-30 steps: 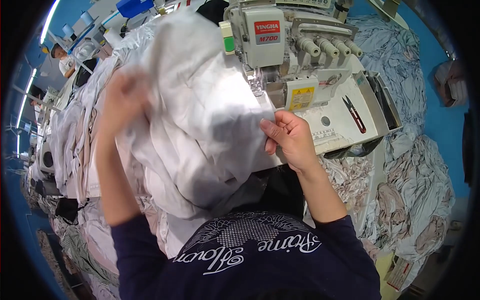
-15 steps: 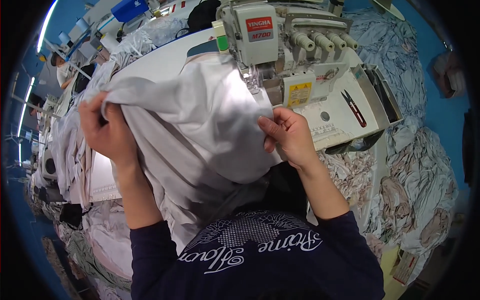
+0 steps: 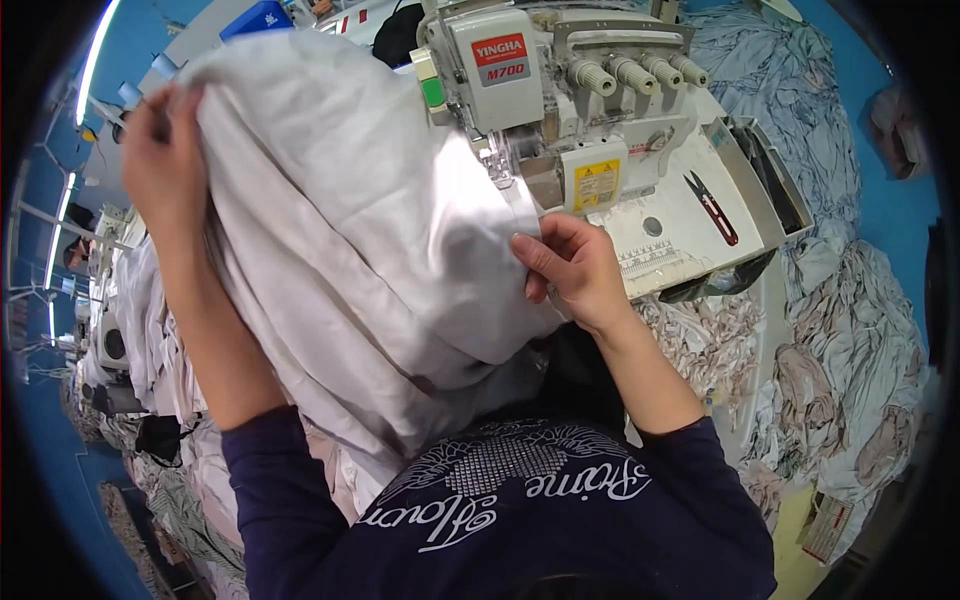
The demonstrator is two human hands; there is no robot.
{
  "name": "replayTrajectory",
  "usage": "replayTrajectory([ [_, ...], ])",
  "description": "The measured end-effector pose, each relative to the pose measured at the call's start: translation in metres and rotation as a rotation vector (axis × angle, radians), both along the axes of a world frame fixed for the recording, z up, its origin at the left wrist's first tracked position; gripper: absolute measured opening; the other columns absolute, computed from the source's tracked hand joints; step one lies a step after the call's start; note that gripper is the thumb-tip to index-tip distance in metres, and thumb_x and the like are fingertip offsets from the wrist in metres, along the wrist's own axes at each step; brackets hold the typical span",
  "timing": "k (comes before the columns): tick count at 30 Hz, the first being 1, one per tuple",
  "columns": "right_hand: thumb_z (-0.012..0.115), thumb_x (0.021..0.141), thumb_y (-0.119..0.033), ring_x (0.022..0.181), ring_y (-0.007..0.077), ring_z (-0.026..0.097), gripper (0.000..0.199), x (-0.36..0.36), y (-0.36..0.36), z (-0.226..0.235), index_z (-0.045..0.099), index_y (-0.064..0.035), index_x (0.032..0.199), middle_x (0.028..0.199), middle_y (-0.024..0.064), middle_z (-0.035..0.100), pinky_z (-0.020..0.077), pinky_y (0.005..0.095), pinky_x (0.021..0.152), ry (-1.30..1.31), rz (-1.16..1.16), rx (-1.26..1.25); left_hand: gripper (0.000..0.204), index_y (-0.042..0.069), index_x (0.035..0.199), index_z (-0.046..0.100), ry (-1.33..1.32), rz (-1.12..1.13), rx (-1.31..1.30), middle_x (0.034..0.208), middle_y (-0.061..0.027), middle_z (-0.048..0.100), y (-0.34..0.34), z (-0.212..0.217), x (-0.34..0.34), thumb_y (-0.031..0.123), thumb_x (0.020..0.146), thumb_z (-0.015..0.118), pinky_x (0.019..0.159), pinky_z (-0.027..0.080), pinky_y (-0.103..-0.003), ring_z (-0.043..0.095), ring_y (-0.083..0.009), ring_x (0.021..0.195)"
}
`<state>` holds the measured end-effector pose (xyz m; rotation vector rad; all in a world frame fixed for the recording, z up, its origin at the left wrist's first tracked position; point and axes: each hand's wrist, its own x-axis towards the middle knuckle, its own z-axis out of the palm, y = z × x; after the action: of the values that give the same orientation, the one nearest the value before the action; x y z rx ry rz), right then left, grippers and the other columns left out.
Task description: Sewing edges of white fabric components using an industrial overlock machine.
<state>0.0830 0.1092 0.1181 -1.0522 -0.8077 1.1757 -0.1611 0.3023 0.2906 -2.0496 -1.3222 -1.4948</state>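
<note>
A large piece of pale grey fabric (image 3: 330,200) spreads over the machine table and drapes down toward my lap. Its right edge lies at the needle and presser foot (image 3: 500,170) of a white overlock sewing machine (image 3: 498,70). Raised at the far left, my left hand (image 3: 165,150) grips the fabric's upper edge, its fingers slightly blurred. My right hand (image 3: 575,265) pinches the fabric's right edge between thumb and fingers, just in front of the presser foot.
Red-handled thread snips (image 3: 712,208) and a small round metal disc (image 3: 652,227) lie on the machine bed right of my hand. A tray (image 3: 765,180) borders the bed. Crumpled fabric (image 3: 800,360) is heaped at the right, scraps (image 3: 700,340) below the table.
My left hand has moved up and left, lifting and spreading the fabric over more of the table. My right hand has stayed nearly in place on the edge.
</note>
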Motion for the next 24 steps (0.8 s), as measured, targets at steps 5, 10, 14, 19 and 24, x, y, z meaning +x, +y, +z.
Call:
replayTrajectory([
  [5, 0.065, 0.085, -0.014, 0.047, 0.0066, 0.052, 0.014, 0.001, 0.001, 0.001, 0.058, -0.0027, 0.08, 0.061, 0.0009, 0.056, 0.0422, 0.02, 0.045, -0.06, -0.043, -0.027, 0.064, 0.003, 0.108, 0.056, 0.605, -0.328, -0.462, 0.102, -0.0106, 0.051, -0.096, -0.146, -0.041, 0.031, 0.057, 0.083, 0.084, 0.039, -0.038, 0.049, -0.0274, 0.094],
  [10, 0.065, 0.085, -0.014, 0.046, 0.0067, 0.051, 0.016, 0.001, 0.0, 0.002, 0.056, -0.0033, 0.076, 0.058, 0.0007, 0.055, 0.041, 0.0203, 0.044, -0.034, -0.023, -0.011, 0.012, 0.0, 0.085, 0.058, 0.186, -0.119, -0.397, 0.081, -0.0148, 0.055, -0.113, -0.184, -0.056, -0.001, 0.073, 0.059, 0.079, 0.041, -0.035, 0.052, -0.0322, 0.081],
  [14, 0.065, 0.085, -0.013, 0.046, 0.0069, 0.051, 0.015, 0.002, 0.001, 0.003, 0.056, -0.0034, 0.077, 0.059, 0.0008, 0.055, 0.0408, 0.0201, 0.044, 0.007, -0.025, -0.022, 0.008, 0.0, 0.082, 0.055, -0.255, -0.227, -0.089, 0.082, -0.0054, 0.055, -0.083, -0.134, -0.043, -0.006, 0.078, 0.051, 0.077, 0.041, -0.026, 0.051, -0.016, 0.08],
  [19, 0.065, 0.084, -0.011, 0.047, 0.0072, 0.052, 0.012, 0.001, 0.002, 0.003, 0.057, -0.0039, 0.08, 0.063, 0.0002, 0.057, 0.041, 0.0195, 0.045, -0.025, -0.017, -0.012, 0.009, 0.001, 0.089, 0.057, -0.446, -0.347, 0.099, 0.085, -0.003, 0.058, -0.052, -0.069, -0.03, -0.003, 0.082, 0.052, 0.076, 0.044, -0.024, 0.053, -0.0117, 0.078],
  [24, 0.066, 0.084, -0.011, 0.047, 0.0073, 0.052, 0.011, 0.005, 0.002, -0.003, 0.057, -0.0037, 0.081, 0.064, 0.0003, 0.057, 0.0408, 0.019, 0.045, 0.038, -0.011, -0.011, 0.011, 0.0, 0.095, 0.06, -0.451, -0.395, 0.227, 0.095, -0.0078, 0.064, -0.031, -0.019, -0.002, -0.001, 0.085, 0.056, 0.078, 0.049, -0.025, 0.061, -0.0134, 0.082],
])
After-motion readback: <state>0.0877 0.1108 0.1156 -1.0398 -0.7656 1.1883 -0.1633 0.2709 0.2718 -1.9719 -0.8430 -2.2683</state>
